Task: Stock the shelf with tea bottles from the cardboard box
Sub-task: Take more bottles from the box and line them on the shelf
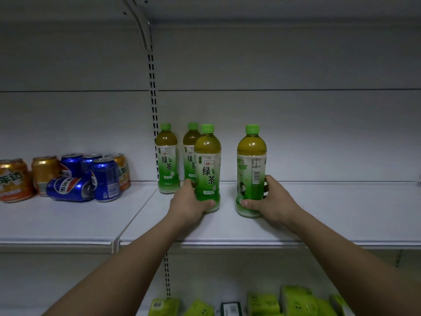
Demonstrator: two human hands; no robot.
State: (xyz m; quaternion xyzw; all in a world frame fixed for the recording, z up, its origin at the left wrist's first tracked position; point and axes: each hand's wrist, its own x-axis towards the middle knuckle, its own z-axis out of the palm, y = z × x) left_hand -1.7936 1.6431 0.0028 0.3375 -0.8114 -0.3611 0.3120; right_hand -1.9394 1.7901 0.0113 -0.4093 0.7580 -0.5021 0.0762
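A white shelf [319,213] carries four upright tea bottles. The left grip [191,201] clasps the front-left bottle [207,169]; the right grip [268,199] clasps the right bottle [251,169]. Two back bottles [167,158] stand just beyond the left grip; cans [75,176] sit well to its left.

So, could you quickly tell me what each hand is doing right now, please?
Left hand: grips the front tea bottle, upright on the shelf.
Right hand: grips the right tea bottle, also upright.
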